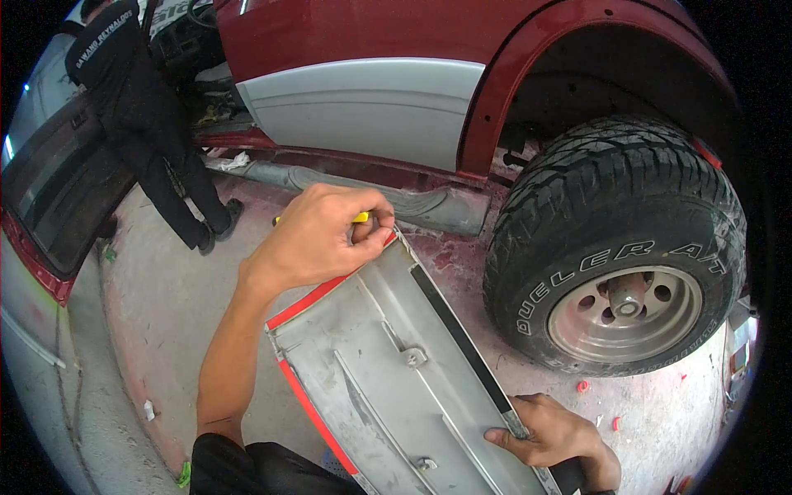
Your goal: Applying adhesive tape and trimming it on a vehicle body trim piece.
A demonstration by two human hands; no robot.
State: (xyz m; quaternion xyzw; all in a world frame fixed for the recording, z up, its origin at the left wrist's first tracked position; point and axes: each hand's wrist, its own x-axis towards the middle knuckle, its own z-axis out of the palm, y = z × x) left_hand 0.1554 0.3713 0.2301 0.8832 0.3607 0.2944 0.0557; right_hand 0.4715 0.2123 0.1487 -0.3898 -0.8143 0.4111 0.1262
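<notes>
A long silver-grey car trim panel (388,355) slants across in front of me, its ribbed side with clips facing up. Red tape (307,304) runs along its far and left edges, and a black strip (462,338) lines the right edge. At the panel's far corner, my left hand (318,235) is closed, with thumb and fingertips pinched at the end of the red tape. A slim yellow tool (360,218) pokes out of that same hand, mostly hidden by the fingers. My right hand (549,433) grips the panel's right edge lower down, thumb on top.
Beyond the panel stands a red and silver vehicle (363,99) with a large off-road tyre (610,247). A grey side step (396,198) lies along its base. At the far left a person in black (148,115) stands by an open door (58,190). Red scraps (582,386) dot the floor.
</notes>
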